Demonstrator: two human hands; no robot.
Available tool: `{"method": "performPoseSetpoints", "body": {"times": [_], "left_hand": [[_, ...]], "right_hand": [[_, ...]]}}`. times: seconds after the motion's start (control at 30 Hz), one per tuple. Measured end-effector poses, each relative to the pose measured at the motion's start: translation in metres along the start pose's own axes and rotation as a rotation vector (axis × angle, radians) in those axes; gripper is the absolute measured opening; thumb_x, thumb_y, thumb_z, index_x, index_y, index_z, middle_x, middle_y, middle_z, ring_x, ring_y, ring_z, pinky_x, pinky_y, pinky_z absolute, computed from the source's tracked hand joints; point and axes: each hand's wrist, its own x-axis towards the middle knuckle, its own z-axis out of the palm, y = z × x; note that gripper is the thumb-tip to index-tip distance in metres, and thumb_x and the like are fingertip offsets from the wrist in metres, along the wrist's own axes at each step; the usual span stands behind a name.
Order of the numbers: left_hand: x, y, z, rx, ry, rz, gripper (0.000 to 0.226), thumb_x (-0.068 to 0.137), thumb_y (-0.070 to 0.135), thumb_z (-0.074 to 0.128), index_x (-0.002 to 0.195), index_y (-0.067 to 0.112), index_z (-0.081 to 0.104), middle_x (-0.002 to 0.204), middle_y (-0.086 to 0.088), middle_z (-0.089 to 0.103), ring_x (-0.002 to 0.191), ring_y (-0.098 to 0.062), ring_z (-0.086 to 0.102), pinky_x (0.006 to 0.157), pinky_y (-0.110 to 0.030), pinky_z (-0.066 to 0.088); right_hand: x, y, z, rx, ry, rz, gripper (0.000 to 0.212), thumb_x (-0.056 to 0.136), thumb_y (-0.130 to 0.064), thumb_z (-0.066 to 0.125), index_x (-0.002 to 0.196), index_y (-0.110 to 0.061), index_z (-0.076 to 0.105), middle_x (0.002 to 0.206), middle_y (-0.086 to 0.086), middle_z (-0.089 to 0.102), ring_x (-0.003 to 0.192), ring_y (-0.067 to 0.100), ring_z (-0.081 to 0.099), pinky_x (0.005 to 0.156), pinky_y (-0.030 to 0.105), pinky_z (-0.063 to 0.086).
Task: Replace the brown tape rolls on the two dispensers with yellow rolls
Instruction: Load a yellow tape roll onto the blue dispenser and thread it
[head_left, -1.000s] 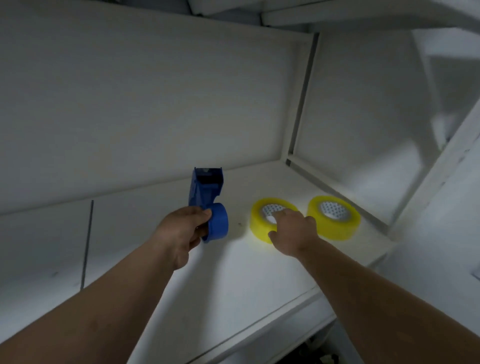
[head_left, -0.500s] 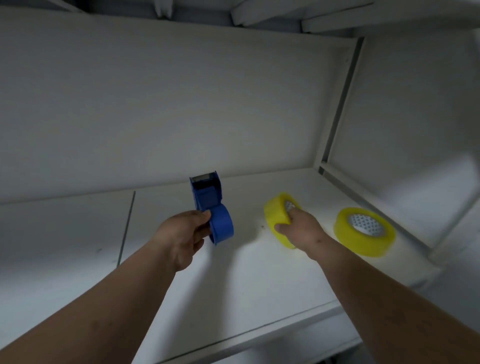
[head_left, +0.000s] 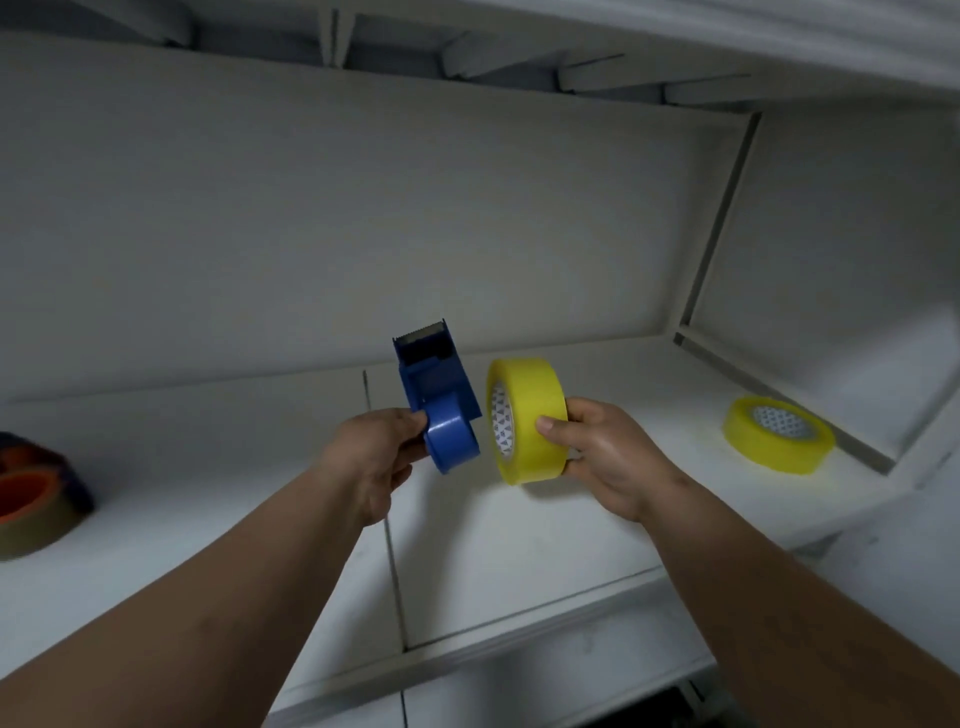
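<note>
My left hand (head_left: 375, 453) grips a blue tape dispenser (head_left: 435, 396) above the white shelf, its bare hub facing right and its cutter end pointing away. My right hand (head_left: 602, 453) holds a yellow tape roll (head_left: 530, 420) upright on edge, its core facing the hub, a small gap between them. A second yellow roll (head_left: 778, 434) lies flat on the shelf at the right. At the far left edge sits a brown tape roll on an orange dispenser (head_left: 31, 493), blurred and partly cut off.
The white shelf (head_left: 519, 545) has a back wall close behind and a side wall at the right past the flat roll. A seam runs front to back under my left wrist. Another shelf board hangs overhead.
My right hand lifted the yellow roll off the shelf, turned it on edge and brought it beside the dispenser hub. The view shifted left, bringing the brown roll into sight.
</note>
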Motion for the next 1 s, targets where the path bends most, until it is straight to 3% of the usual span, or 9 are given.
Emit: {"method": "performPoseSetpoints", "body": {"times": [0.17, 0.37, 0.63, 0.77, 0.9, 1.0], "left_hand": [[-0.022, -0.006, -0.041, -0.018, 0.023, -0.044, 0.011, 0.095, 0.011, 0.052, 0.093, 0.016, 0.062, 0.087, -0.001, 0.072, 0.081, -0.013, 0.066, 0.070, -0.026, 0.039], [-0.044, 0.000, -0.072, -0.050, 0.003, -0.022, 0.017, 0.096, 0.012, 0.047, 0.087, 0.018, 0.061, 0.084, 0.001, 0.071, 0.078, -0.011, 0.064, 0.069, -0.027, 0.035], [-0.082, 0.004, -0.099, -0.117, 0.058, 0.009, 0.018, 0.096, 0.014, 0.048, 0.084, 0.020, 0.061, 0.066, 0.006, 0.070, 0.067, -0.009, 0.058, 0.061, -0.026, 0.031], [-0.099, -0.008, -0.127, -0.180, 0.095, 0.010, 0.019, 0.095, 0.012, 0.049, 0.083, 0.018, 0.062, 0.060, 0.007, 0.071, 0.071, -0.012, 0.061, 0.066, -0.027, 0.035], [-0.110, -0.008, -0.160, -0.231, 0.060, 0.039, 0.021, 0.095, 0.009, 0.050, 0.077, 0.016, 0.059, 0.059, 0.004, 0.070, 0.068, -0.013, 0.061, 0.068, -0.026, 0.042], [-0.117, -0.002, -0.187, -0.207, 0.019, 0.093, 0.023, 0.094, 0.008, 0.051, 0.073, 0.016, 0.055, 0.060, 0.002, 0.068, 0.067, -0.014, 0.061, 0.066, -0.027, 0.045]], "right_hand": [[-0.022, 0.007, 0.055, -0.034, -0.068, -0.072, 0.014, 0.087, -0.007, 0.061, 0.098, -0.013, 0.067, 0.102, 0.013, 0.071, 0.092, 0.027, 0.066, 0.086, 0.044, 0.051], [-0.036, 0.008, 0.094, -0.139, -0.176, -0.175, 0.023, 0.082, -0.004, 0.067, 0.099, -0.019, 0.066, 0.096, 0.003, 0.071, 0.084, 0.012, 0.066, 0.074, 0.024, 0.052], [-0.046, 0.003, 0.127, -0.239, -0.353, -0.206, 0.032, 0.076, -0.011, 0.074, 0.106, -0.021, 0.066, 0.104, 0.006, 0.071, 0.098, 0.022, 0.067, 0.087, 0.036, 0.054], [-0.060, 0.010, 0.151, -0.270, -0.402, -0.211, 0.038, 0.075, -0.010, 0.075, 0.111, -0.017, 0.064, 0.107, 0.004, 0.069, 0.101, 0.021, 0.065, 0.089, 0.035, 0.053], [-0.073, 0.010, 0.185, -0.363, -0.408, -0.249, 0.052, 0.072, -0.008, 0.077, 0.119, -0.019, 0.056, 0.107, -0.002, 0.062, 0.101, 0.012, 0.059, 0.081, 0.020, 0.046], [-0.080, 0.003, 0.213, -0.565, -0.371, -0.334, 0.053, 0.073, -0.013, 0.077, 0.116, -0.028, 0.050, 0.105, -0.013, 0.056, 0.099, -0.008, 0.050, 0.074, 0.007, 0.034]]}}
